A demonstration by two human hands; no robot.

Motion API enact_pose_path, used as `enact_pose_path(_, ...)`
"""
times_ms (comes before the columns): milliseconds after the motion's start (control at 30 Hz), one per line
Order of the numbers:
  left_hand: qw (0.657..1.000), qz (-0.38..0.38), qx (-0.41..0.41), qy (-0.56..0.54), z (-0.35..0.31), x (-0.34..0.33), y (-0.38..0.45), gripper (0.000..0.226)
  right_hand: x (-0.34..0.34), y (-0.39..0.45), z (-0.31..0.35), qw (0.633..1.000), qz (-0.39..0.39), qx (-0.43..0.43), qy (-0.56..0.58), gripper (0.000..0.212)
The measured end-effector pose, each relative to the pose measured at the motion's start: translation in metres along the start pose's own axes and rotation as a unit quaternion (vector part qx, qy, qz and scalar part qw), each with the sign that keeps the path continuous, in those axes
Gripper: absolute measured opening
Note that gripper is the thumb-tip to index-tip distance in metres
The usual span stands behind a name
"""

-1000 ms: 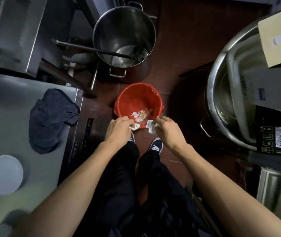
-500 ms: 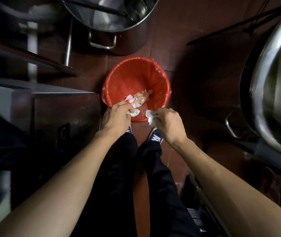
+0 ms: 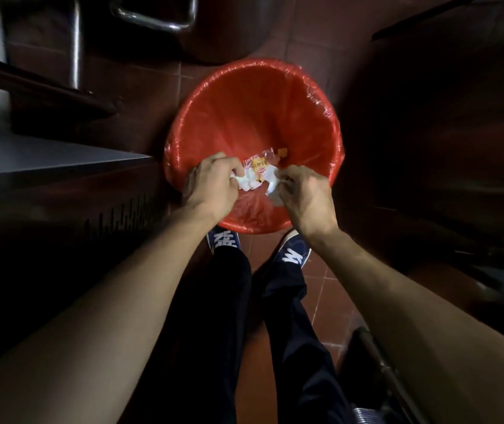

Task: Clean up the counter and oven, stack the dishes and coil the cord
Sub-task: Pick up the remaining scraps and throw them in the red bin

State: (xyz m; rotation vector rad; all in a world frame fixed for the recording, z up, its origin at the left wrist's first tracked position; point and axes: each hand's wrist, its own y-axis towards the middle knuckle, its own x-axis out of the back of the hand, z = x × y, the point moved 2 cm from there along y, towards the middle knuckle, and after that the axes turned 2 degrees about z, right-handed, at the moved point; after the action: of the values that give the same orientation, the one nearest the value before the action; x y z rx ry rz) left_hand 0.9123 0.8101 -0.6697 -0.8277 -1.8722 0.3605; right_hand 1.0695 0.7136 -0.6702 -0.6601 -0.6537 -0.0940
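The tiled floor [image 3: 321, 289] fills the view, with a steel desk [image 3: 45, 157] edge at the left and the handle of a large metal pot [image 3: 152, 16] at the top. Standing on the floor just ahead of the person's shoes is the red bin [image 3: 253, 96], lined with a thin clear bag that folds over its rim; its mouth faces straight up toward the camera, so its long axis runs vertically.

Both hands hang over the near half of the bin's mouth. The left hand [image 3: 211, 185] has its fingers [image 3: 229, 166] curled tight on a crumpled white tissue [image 3: 246, 182]. The right hand [image 3: 302, 194] pinches a second white tissue piece [image 3: 270, 185] between thumb and fingertips. The wads are shapeless, with no clear long axis or heading. Below them, at the bottom of the bin, lies a snack wrapper [image 3: 260, 168] with yellow print.

The likely trouble here is a damp scrap clinging to the fingers on release, or dropping onto the near rim and sliding to the floor by the shoes, since the hands sit close to that edge. A brush against the loose liner could also pull it off the rim.
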Motion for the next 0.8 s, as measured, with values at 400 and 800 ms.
enact_pose_path(400, 0.999, 0.035, 0.017, 0.025, 0.0, -0.009, -0.01, 0.023, -0.001, 0.001, -0.009, 0.995, 0.055, -0.012, -0.085, 0.038)
enact_pose_path(800, 0.996, 0.04, 0.018, 0.08, -0.071, 0.084, -0.112, 0.033, 0.107, -0.079, 0.067, 0.987, 0.041, 0.071, -0.138, 0.04)
